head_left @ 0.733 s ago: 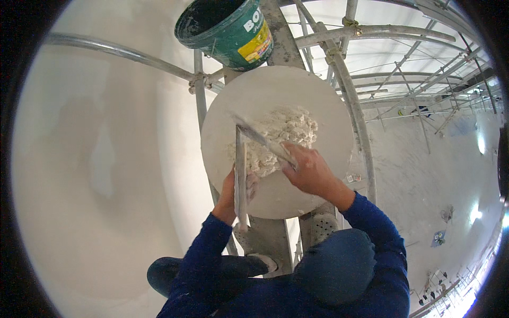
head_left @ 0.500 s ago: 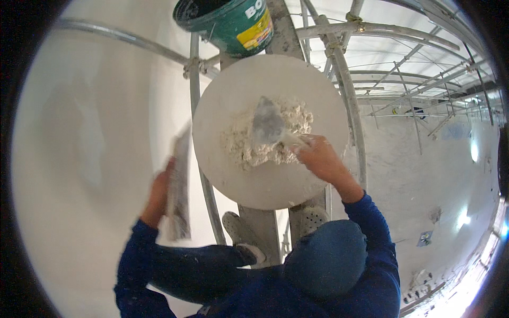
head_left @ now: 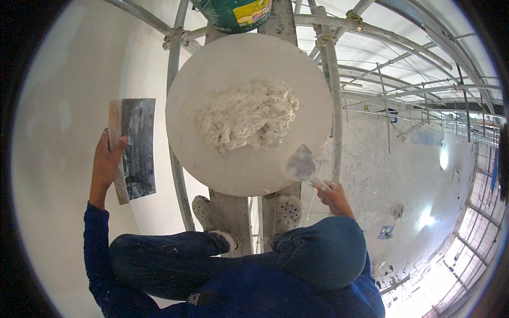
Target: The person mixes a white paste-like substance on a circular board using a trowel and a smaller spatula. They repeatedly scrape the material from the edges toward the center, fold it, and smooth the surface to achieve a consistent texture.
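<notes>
Off to the left, my left hand [head_left: 107, 159] grips a wide finishing blade [head_left: 139, 148] by its wooden back edge, thumb on the dark, smeared metal. My right hand [head_left: 335, 198] is closed on the handle of a pointing trowel [head_left: 300, 163], whose plaster-coated blade is over the lower right rim of the board. In front of me sits a round, pale mixing board [head_left: 233, 172]. A rough heap of wet off-white plaster [head_left: 249, 114] is piled on its middle, apart from both tools.
A green bucket [head_left: 233, 17] stands beyond the board on the scaffold planks [head_left: 228, 212]. Metal scaffold tubes [head_left: 334, 95] run along both sides. A pale wall [head_left: 79, 69] rises at the left; the floor [head_left: 366, 175] lies far below at the right. My clogs [head_left: 288, 211] rest on the planks.
The trowel has moved off the plaster toward the board's lower right edge. My left hand has swung outward, turning the blade's flat face into view. The plaster now looks more heaped.
</notes>
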Demonstrator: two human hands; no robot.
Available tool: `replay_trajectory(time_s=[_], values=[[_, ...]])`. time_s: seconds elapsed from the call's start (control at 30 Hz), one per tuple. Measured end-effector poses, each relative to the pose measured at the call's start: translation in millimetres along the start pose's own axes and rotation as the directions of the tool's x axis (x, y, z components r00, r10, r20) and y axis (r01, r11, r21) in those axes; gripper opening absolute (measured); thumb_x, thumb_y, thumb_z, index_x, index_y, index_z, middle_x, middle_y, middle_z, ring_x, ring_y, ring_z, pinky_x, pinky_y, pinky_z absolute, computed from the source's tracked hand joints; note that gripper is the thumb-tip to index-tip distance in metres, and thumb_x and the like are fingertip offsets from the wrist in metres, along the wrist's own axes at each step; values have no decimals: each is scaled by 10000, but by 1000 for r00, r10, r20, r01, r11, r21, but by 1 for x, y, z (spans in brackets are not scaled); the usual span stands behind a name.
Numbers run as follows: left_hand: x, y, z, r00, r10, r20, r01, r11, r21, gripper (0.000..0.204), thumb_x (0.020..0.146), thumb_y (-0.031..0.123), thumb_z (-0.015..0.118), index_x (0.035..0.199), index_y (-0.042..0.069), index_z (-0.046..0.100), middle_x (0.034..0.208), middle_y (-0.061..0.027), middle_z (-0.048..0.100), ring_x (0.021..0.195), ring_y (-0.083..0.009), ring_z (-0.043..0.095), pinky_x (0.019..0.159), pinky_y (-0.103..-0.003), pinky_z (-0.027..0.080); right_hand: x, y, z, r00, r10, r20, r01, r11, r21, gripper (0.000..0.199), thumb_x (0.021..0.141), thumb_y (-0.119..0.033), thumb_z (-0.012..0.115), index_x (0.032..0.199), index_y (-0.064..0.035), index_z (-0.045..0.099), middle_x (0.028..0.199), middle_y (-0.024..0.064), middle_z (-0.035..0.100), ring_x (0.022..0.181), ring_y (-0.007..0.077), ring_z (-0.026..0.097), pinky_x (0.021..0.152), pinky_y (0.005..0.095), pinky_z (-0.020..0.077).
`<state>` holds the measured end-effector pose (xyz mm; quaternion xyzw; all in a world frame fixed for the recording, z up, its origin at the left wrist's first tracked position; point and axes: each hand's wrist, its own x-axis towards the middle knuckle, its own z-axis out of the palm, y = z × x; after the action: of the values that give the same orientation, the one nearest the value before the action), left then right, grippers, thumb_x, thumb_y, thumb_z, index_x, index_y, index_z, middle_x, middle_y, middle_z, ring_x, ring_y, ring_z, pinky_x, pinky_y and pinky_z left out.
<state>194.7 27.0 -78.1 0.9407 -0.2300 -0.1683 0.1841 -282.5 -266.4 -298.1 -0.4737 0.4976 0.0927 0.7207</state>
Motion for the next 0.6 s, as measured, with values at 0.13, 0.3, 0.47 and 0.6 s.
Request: replay_trajectory(time_s=[0.13,0.3,0.47,0.6], values=[[4,18,-13,998,-41,-51,43,998,39,698,893,458,601,1266,-107,433,1072,-242,587,943,-272,611,825,-348,495,75,-33,49,727,-680,94,637,616,-464,235,856,-231,647,905,-2,632,662,33,532,493,124,456,447,295,351],[0,21,-29,996,7,-84,-6,1000,19,739,857,496,619,1278,-86,447,1039,-218,599,898,-246,634,791,-352,521,84,-115,68,812,-573,110,509,603,-614,231,858,-200,605,922,18,640,804,153,627,616,296,594,553,369,490],[-26,26,-52,982,-60,-181,53,998,-44,797,829,514,638,1311,-84,428,1043,-215,612,888,-253,652,785,-346,532,29,-209,134,656,-614,439,438,-165,-884,170,794,-122,562,857,-8,671,865,193,648,882,288,635,610,421,526],[-38,21,-67,973,-49,-227,26,994,-102,829,818,526,645,1317,-97,420,1053,-250,606,882,-269,665,772,-340,539,26,-210,208,513,-522,682,519,-444,-730,120,740,-108,602,756,-8,667,798,161,658,736,304,653,609,419,529]])
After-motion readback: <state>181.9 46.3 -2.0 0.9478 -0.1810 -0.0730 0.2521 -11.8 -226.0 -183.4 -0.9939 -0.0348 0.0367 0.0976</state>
